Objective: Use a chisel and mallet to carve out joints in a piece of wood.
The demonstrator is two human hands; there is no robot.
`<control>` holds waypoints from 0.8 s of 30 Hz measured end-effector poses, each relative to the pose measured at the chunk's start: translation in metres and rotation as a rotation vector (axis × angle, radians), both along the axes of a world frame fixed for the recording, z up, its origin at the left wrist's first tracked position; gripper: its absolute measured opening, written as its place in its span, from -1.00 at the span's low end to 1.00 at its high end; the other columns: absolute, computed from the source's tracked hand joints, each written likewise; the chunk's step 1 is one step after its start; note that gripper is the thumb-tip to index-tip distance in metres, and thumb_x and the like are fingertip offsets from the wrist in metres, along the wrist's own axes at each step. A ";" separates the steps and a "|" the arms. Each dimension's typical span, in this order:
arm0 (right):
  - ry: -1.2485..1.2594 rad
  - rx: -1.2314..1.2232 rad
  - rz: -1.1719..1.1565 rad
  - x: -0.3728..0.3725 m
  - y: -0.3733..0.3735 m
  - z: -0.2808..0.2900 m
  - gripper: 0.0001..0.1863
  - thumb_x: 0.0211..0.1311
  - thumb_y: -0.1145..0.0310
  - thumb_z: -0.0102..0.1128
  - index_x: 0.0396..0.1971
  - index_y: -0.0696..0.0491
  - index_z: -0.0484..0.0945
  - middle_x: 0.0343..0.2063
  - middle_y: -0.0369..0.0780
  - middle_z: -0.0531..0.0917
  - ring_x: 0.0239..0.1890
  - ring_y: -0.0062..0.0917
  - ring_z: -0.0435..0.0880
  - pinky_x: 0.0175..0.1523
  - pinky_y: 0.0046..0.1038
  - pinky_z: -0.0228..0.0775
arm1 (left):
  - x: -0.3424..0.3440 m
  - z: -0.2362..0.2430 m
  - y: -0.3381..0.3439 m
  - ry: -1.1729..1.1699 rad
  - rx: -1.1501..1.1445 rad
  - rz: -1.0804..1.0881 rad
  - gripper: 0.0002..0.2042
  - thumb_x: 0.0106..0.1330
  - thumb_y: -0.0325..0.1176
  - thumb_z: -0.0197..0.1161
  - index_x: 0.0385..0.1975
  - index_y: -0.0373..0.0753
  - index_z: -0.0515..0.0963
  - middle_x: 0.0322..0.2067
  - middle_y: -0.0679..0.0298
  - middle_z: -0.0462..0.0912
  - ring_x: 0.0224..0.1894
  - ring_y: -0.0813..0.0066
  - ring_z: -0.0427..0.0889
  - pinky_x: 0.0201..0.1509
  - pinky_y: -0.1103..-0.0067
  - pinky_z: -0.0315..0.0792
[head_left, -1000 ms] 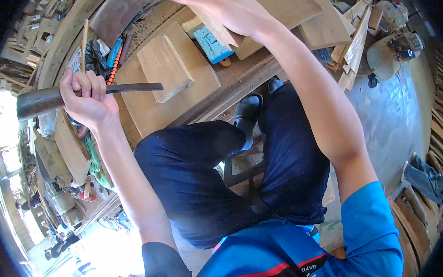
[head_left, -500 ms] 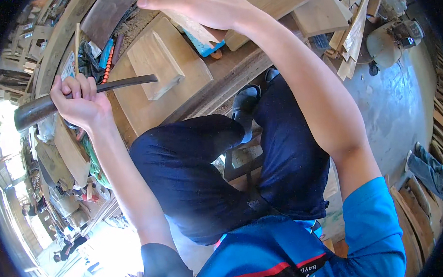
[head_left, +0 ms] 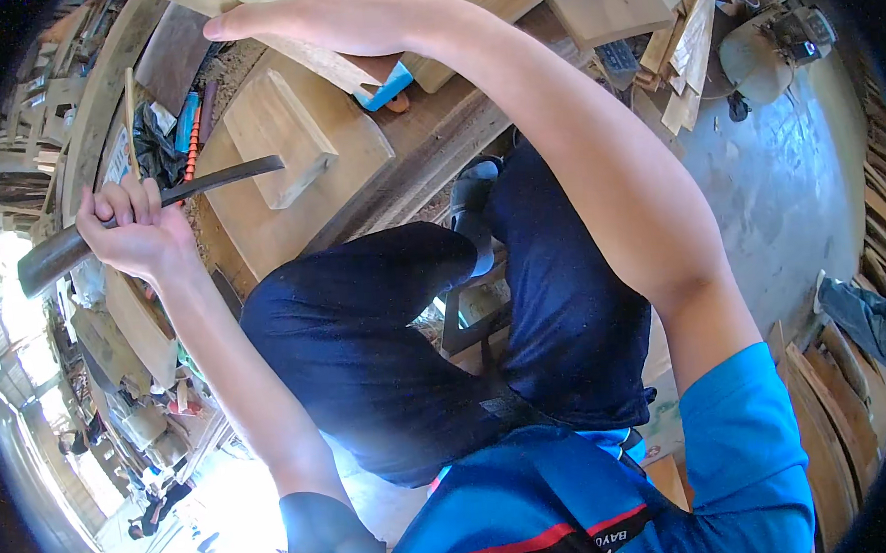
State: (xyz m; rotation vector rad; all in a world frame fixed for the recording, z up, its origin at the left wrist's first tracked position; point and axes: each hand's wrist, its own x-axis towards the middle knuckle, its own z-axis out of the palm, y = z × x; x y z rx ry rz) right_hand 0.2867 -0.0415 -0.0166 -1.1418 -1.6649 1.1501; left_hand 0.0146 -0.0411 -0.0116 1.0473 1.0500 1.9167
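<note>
My left hand (head_left: 140, 235) is closed around a chisel. Its thick dark handle (head_left: 53, 261) points out to the left, and the flat steel blade (head_left: 222, 178) reaches right, its tip in front of a square wooden block (head_left: 277, 135). That block rests on a wider pale board (head_left: 352, 166) on the bench. At the top edge my right hand (head_left: 349, 19) grips a long wooden piece with a notched end (head_left: 327, 67); its thumb lies along the wood and the other fingers are mostly hidden. A blue object (head_left: 390, 87) shows just beyond the notched end.
Further boards (head_left: 614, 5) and offcuts (head_left: 697, 48) lie at the upper right by a rounded machine (head_left: 757, 60). A black plastic bag (head_left: 158, 141) and an orange twisted rod (head_left: 194, 149) lie left of the block. My knees (head_left: 363, 281) are close to the bench edge (head_left: 407, 163).
The view has shifted slightly. My right hand and the notched wooden piece have moved left and a little nearer. The chisel keeps about the same place relative to the block.
</note>
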 end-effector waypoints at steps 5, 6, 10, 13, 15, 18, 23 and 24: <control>0.071 0.072 0.048 0.000 0.001 -0.005 -0.19 0.26 -0.27 0.11 0.08 0.26 0.58 -0.07 0.11 0.69 0.05 -0.11 0.67 0.13 -0.28 0.45 | -0.008 -0.002 0.001 0.004 -0.009 -0.037 -0.64 0.43 -0.26 0.02 -0.63 -0.04 0.11 -0.75 0.47 0.00 -0.74 0.64 -0.12 -0.65 0.57 -0.20; 0.085 0.085 0.054 0.000 0.001 -0.006 -0.20 0.26 -0.26 0.11 0.08 0.26 0.58 -0.07 0.11 0.69 0.05 -0.10 0.67 0.14 -0.28 0.45 | -0.009 -0.001 0.002 0.016 -0.011 -0.024 -0.65 0.43 -0.26 0.02 -0.62 -0.04 0.11 -0.75 0.47 0.00 -0.74 0.64 -0.12 -0.65 0.57 -0.19; 0.074 0.115 0.026 0.001 0.002 -0.008 -0.22 0.27 -0.26 0.11 0.04 0.25 0.60 -0.08 0.11 0.69 0.02 -0.09 0.68 0.12 -0.27 0.46 | -0.011 -0.004 0.005 0.041 -0.026 -0.032 -0.68 0.44 -0.27 0.00 -0.60 -0.05 0.13 -0.74 0.46 0.01 -0.73 0.64 -0.10 -0.65 0.59 -0.15; 0.053 0.073 0.063 0.006 0.003 -0.008 -0.21 0.25 -0.27 0.11 -0.02 0.28 0.63 -0.11 0.13 0.70 -0.01 -0.06 0.69 0.08 -0.25 0.48 | -0.016 -0.005 0.008 0.045 -0.042 -0.089 -0.68 0.46 -0.29 -0.02 -0.60 -0.06 0.14 -0.73 0.46 0.02 -0.71 0.64 -0.07 -0.63 0.60 -0.11; 0.039 0.086 0.054 0.006 0.002 -0.009 -0.16 0.23 -0.30 0.11 -0.10 0.36 0.63 -0.15 0.19 0.69 -0.04 -0.02 0.70 0.05 -0.22 0.50 | -0.024 -0.004 0.010 0.039 -0.043 -0.168 -0.68 0.48 -0.32 -0.04 -0.60 -0.06 0.14 -0.71 0.46 0.03 -0.69 0.64 -0.03 -0.61 0.60 -0.06; 0.025 0.089 0.022 0.005 0.005 -0.012 -0.10 0.20 -0.32 0.11 -0.15 0.45 0.61 -0.19 0.24 0.68 -0.05 0.00 0.70 0.05 -0.21 0.50 | -0.018 -0.003 0.006 0.063 -0.054 -0.124 -0.68 0.48 -0.31 -0.04 -0.60 -0.07 0.14 -0.72 0.45 0.03 -0.69 0.64 -0.03 -0.61 0.60 -0.06; -0.002 0.067 -0.013 0.007 0.003 -0.009 -0.11 0.19 -0.32 0.13 -0.14 0.43 0.62 -0.19 0.22 0.69 -0.06 0.01 0.70 0.05 -0.21 0.50 | 0.002 -0.001 -0.004 0.153 -0.038 -0.116 -0.66 0.49 -0.30 -0.06 -0.60 -0.06 0.12 -0.71 0.46 0.02 -0.67 0.64 -0.04 -0.58 0.60 -0.05; 0.027 0.081 0.015 0.008 0.007 -0.011 -0.12 0.20 -0.31 0.12 -0.11 0.41 0.62 -0.17 0.22 0.69 -0.04 0.00 0.70 0.06 -0.22 0.50 | 0.005 0.000 -0.004 0.167 -0.040 -0.113 -0.66 0.49 -0.29 -0.06 -0.61 -0.06 0.11 -0.71 0.47 0.02 -0.67 0.64 -0.04 -0.57 0.59 -0.05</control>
